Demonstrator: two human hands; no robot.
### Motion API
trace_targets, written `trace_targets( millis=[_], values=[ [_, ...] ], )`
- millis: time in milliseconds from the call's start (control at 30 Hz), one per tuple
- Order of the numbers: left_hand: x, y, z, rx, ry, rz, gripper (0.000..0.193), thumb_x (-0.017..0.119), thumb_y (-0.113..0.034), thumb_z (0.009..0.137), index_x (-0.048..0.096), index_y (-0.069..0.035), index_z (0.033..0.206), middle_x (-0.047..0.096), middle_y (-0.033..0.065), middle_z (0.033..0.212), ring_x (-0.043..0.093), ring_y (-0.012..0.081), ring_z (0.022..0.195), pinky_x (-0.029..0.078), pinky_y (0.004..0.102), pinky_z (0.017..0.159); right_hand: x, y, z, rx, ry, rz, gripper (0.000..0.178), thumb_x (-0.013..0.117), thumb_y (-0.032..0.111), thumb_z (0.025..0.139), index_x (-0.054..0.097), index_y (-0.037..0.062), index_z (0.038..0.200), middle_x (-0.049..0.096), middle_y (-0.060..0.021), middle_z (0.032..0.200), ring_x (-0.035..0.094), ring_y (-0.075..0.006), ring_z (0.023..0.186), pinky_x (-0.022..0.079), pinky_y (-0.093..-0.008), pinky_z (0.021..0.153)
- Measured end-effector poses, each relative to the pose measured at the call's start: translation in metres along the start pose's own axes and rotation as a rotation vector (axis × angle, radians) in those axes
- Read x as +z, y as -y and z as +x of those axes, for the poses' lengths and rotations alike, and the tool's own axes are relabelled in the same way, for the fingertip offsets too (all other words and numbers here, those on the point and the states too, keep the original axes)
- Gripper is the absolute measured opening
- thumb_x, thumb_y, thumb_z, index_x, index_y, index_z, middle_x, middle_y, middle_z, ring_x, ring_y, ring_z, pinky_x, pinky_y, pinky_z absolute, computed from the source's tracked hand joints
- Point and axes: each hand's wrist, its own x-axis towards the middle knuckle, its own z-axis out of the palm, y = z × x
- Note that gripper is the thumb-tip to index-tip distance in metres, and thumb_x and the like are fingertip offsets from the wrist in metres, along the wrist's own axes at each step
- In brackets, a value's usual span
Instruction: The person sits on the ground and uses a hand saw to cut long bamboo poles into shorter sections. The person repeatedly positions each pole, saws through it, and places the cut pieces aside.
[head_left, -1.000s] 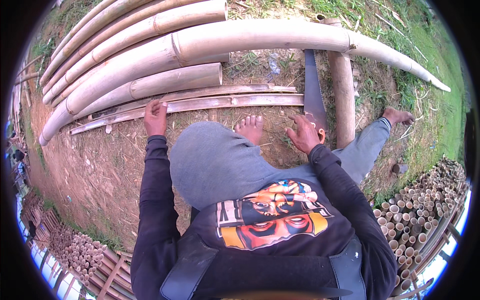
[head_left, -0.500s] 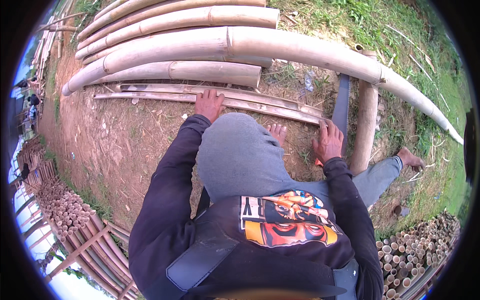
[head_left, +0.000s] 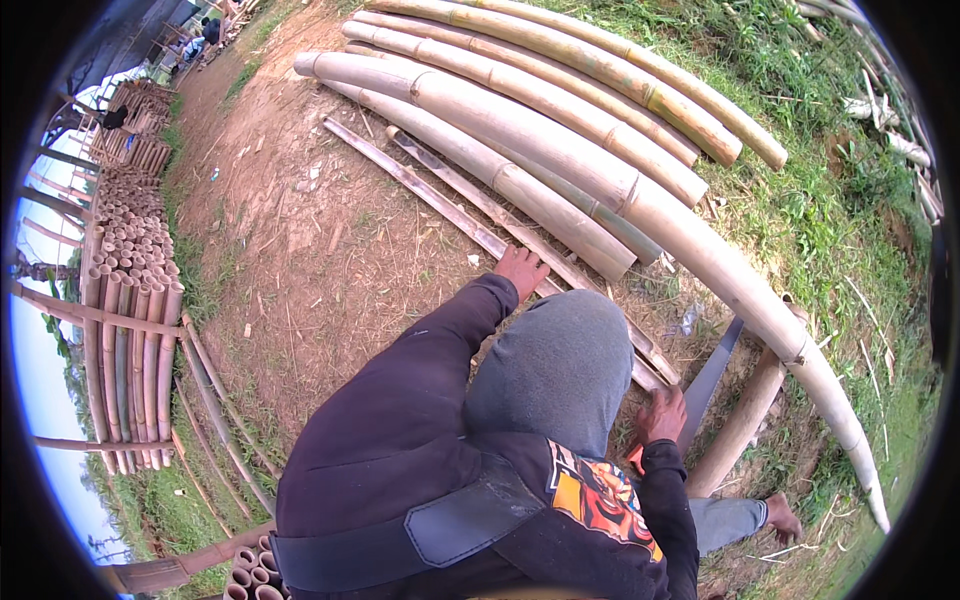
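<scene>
Two split bamboo lengths lie side by side on the ground. My left hand (head_left: 522, 272) has its fingers bent over the nearer split bamboo (head_left: 430, 195), about midway along. At that piece's near right end, my right hand (head_left: 662, 415) holds on with curled fingertips, partly shadowed. The farther split bamboo (head_left: 510, 222), its hollow side showing, runs close beside it. Right of my right hand, a saw (head_left: 708, 385) with a wide grey blade reaches up toward the big pole; a bit of orange shows under my wrist. My bent knee hides part of both split lengths.
A thick bamboo pole (head_left: 690, 250) rests across a shorter bamboo post (head_left: 738, 425) at the right. Several whole bamboo poles (head_left: 590, 85) lie beyond. Stacked cut bamboo (head_left: 135, 225) stands at the far left. My bare foot (head_left: 783, 520) is at lower right.
The view has swung left and tilted, so the poles now slant down to the right. My body leans farther over the left side. Both hands stay at the nearer split bamboo.
</scene>
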Motion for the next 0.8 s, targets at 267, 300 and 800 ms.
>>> trace_targets(
  millis=[267, 300, 800],
  values=[
    [-0.023, 0.024, -0.009, 0.125, 0.115, 0.106, 0.039, 0.072, -0.031, 0.094, 0.068, -0.019, 0.13, 0.068, 0.0129, 0.133, 0.065, 0.0305, 0.127, 0.04, 0.0587, 0.113, -0.009, 0.003, -0.001, 0.064, -0.085, 0.074, 0.08, 0.083, 0.024, 0.083, 0.051, 0.0117, 0.155, 0.05, -0.018, 0.154, 0.051, -0.0388, 0.143, 0.043, -0.0538, 0.115],
    [-0.03, 0.033, -0.014, 0.099, 0.199, 0.07, 0.042, 0.074, -0.031, 0.093, 0.067, -0.019, 0.132, 0.067, 0.0135, 0.134, 0.066, 0.0307, 0.126, 0.042, 0.0587, 0.111, -0.01, 0.006, 0.001, 0.002, -0.081, 0.044, 0.08, 0.083, 0.025, 0.083, 0.051, 0.012, 0.155, 0.052, -0.0163, 0.153, 0.052, -0.0375, 0.141, 0.044, -0.0534, 0.113],
    [-0.069, 0.13, -0.091, -0.003, 0.056, 0.024, 0.019, 0.065, -0.014, 0.094, 0.073, -0.022, 0.109, 0.073, 0.003, 0.103, 0.073, 0.0248, 0.109, 0.053, 0.0449, 0.089, -0.052, 0.051, 0.034, -0.124, -0.078, -0.119, 0.064, 0.082, 0.039, 0.081, 0.063, 0.0081, 0.134, 0.066, -0.0145, 0.124, 0.061, -0.0371, 0.124, 0.044, -0.0545, 0.108]
  ],
)
